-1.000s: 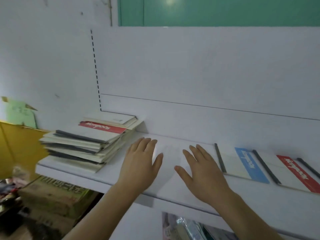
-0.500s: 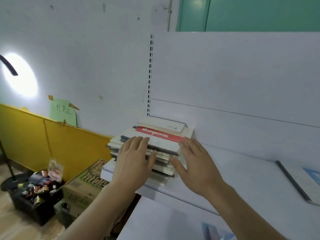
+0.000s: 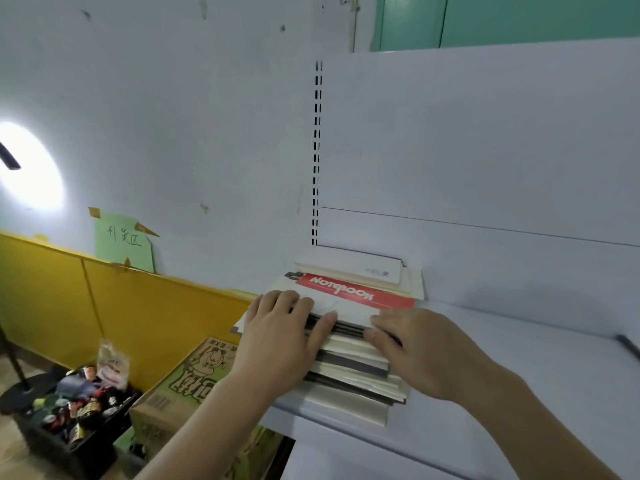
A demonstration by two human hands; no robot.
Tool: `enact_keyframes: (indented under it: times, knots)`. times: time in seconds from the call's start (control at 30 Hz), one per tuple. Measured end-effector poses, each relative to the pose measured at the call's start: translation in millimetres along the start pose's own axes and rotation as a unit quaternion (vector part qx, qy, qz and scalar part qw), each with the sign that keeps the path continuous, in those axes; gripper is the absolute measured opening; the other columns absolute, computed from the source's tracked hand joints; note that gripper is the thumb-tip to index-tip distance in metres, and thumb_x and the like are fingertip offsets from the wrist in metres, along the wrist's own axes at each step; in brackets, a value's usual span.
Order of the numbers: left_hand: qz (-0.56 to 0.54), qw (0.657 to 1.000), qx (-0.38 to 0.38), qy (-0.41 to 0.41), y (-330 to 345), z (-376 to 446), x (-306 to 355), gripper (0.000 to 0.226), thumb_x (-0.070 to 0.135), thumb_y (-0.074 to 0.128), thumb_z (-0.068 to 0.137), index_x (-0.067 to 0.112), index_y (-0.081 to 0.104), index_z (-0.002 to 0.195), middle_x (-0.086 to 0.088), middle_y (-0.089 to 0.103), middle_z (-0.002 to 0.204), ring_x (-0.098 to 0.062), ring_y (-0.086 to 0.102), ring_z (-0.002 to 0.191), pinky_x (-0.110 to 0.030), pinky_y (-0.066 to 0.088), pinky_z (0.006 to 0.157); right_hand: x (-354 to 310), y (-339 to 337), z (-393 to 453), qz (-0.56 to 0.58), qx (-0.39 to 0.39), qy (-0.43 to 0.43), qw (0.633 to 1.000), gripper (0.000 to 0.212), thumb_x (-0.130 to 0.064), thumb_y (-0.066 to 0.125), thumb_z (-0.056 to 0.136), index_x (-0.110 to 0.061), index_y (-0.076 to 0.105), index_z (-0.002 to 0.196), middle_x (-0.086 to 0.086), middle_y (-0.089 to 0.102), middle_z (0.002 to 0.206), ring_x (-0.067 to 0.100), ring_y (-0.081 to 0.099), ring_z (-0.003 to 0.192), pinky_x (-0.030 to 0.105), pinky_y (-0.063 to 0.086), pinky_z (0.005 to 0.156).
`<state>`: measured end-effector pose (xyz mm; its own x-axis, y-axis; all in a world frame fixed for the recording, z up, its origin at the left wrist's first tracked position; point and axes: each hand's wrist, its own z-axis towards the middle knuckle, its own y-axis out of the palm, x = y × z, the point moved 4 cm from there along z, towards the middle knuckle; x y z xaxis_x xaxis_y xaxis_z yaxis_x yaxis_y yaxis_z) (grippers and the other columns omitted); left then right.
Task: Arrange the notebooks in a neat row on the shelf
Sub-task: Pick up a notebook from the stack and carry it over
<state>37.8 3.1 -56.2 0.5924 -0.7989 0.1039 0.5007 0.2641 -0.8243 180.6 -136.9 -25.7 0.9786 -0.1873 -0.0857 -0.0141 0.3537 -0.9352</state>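
Notebooks (image 3: 349, 327) in uneven stack

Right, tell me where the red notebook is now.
Head view, centre: the red notebook lies near the top of the stack at the shelf's left end, just beyond both hands.

White wall (image 3: 180, 109), scuffed and marked in spots. Yellow lower panel (image 3: 69, 299) runs along its base; green paper note (image 3: 124, 242) with handwriting taped just above it. Bright round lamp (image 3: 29, 164) at left edge, its stand base (image 3: 15, 396) on the floor. White slotted upright (image 3: 316, 154) beside white back panel (image 3: 485, 140). Teal surface (image 3: 519, 19) top right. Printed cardboard box (image 3: 194, 382) beside black crate (image 3: 72, 431) of small packets.
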Motion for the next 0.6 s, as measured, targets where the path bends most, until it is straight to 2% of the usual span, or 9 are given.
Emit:
enact_keyframes:
  times: [0.1, 0.2, 0.3, 0.33, 0.4, 0.43, 0.5, 0.53, 0.6]
  knots:
    - [-0.039, 0.999, 0.004, 0.026, -1.8, 4.8, -7.9, 0.069, 0.068, 0.015, 0.095, 0.025, 0.064, 0.117, 0.005, 0.062, 0.122, -0.021, 0.051, 0.12, -0.042, 0.036, 0.109, -9.6, -9.3, -1.3, 0.028, -0.031, 0.05, 0.998, 0.039, -0.052, 0.033, 0.098, -0.027, 0.062, 0.088, -0.012, 0.061, 0.08, 0.007, 0.055, 0.073, 0.033, 0.049, 0.072]
    - [-0.089, 0.994, 0.051, 0.048, -10.1, 6.8, -14.7, 0.067, 0.065, 0.021, 0.097, 0.019, 0.058, 0.131, -0.004, 0.054, 0.137, -0.026, 0.041, 0.134, -0.044, 0.033, 0.113, -22.2, -21.2, -5.1, 0.019, -0.008, 0.097, 0.995, 0.043, -0.054, 0.029, 0.098, -0.029, 0.061, 0.086, -0.013, 0.059, 0.074, 0.007, 0.055, 0.067, 0.029, 0.047, 0.065]
    - [-0.169, 0.977, 0.12, 0.04, -30.6, 3.8, -17.2, 0.067, 0.059, 0.03, 0.099, 0.014, 0.035, 0.147, -0.012, 0.034, 0.155, -0.028, 0.023, 0.147, -0.045, 0.026, 0.118, -36.8, -35.6, -14.4, -0.047, 0.124, 0.108, 0.985, 0.051, -0.054, 0.017, 0.097, -0.031, 0.062, 0.092, -0.014, 0.058, 0.067, 0.009, 0.055, 0.059, 0.028, 0.045, 0.056]
    - [-0.201, 0.972, 0.119, 0.035, -38.7, 0.5, -15.1, 0.069, 0.06, 0.032, 0.099, 0.015, 0.027, 0.151, -0.01, 0.028, 0.158, -0.026, 0.019, 0.148, -0.042, 0.024, 0.119, -44.3, -39.0, -20.1, -0.067, 0.175, 0.104, 0.977, 0.051, -0.051, 0.016, 0.099, -0.029, 0.063, 0.096, -0.013, 0.06, 0.068, 0.011, 0.056, 0.057, 0.029, 0.047, 0.054]
    - [-0.295, 0.954, 0.036, 0.028, -47.4, -8.0, -2.7, 0.077, 0.068, 0.032, 0.095, 0.023, 0.015, 0.156, 0.003, 0.023, 0.161, -0.016, 0.02, 0.148, -0.036, 0.025, 0.118, -63.2, -40.9, -32.5, -0.096, 0.258, 0.096, 0.957, 0.046, -0.043, 0.023, 0.102, -0.024, 0.065, 0.103, -0.008, 0.065, 0.072, 0.014, 0.057, 0.056, 0.031, 0.048, 0.051]
    - [-0.355, 0.934, -0.025, 0.022, -49.3, -13.3, 6.1, 0.082, 0.073, 0.032, 0.089, 0.03, 0.013, 0.156, 0.01, 0.027, 0.159, -0.01, 0.027, 0.145, -0.035, 0.029, 0.118, -74.0, -38.5, -36.9, -0.103, 0.282, 0.089, 0.95, 0.041, -0.039, 0.028, 0.101, -0.02, 0.065, 0.107, -0.005, 0.068, 0.077, 0.017, 0.059, 0.059, 0.032, 0.05, 0.051]
    - [-0.504, 0.858, -0.102, 0.001, -54.6, -22.6, 22.4, 0.077, 0.072, 0.036, 0.085, 0.035, 0.024, 0.152, 0.021, 0.05, 0.142, 0.003, 0.049, 0.127, -0.029, 0.048, 0.104, -95.9, -28.5, -40.5, -0.107, 0.292, 0.071, 0.948, 0.037, -0.032, 0.034, 0.1, -0.015, 0.065, 0.112, 0.0, 0.071, 0.092, 0.021, 0.064, 0.072, 0.034, 0.055, 0.059]
    - [-0.563, 0.82, -0.103, -0.015, -56.1, -25.0, 27.2, 0.063, 0.064, 0.041, 0.09, 0.034, 0.035, 0.145, 0.025, 0.061, 0.126, 0.009, 0.057, 0.113, -0.02, 0.053, 0.092, -105.8, -21.0, -40.9, -0.094, 0.277, 0.062, 0.954, 0.037, -0.03, 0.034, 0.1, -0.014, 0.064, 0.117, 0.001, 0.071, 0.102, 0.02, 0.066, 0.083, 0.033, 0.057, 0.068]
    - [-0.612, 0.785, -0.075, -0.065, -55.2, -24.1, 27.9, 0.032, 0.04, 0.045, 0.101, 0.032, 0.046, 0.132, 0.025, 0.066, 0.107, 0.009, 0.062, 0.1, -0.011, 0.053, 0.074, -118.2, -7.4, -41.4, -0.048, 0.225, 0.057, 0.972, 0.043, -0.034, 0.028, 0.103, -0.017, 0.056, 0.131, -0.001, 0.063, 0.126, 0.014, 0.059, 0.113, 0.031, 0.052, 0.091]
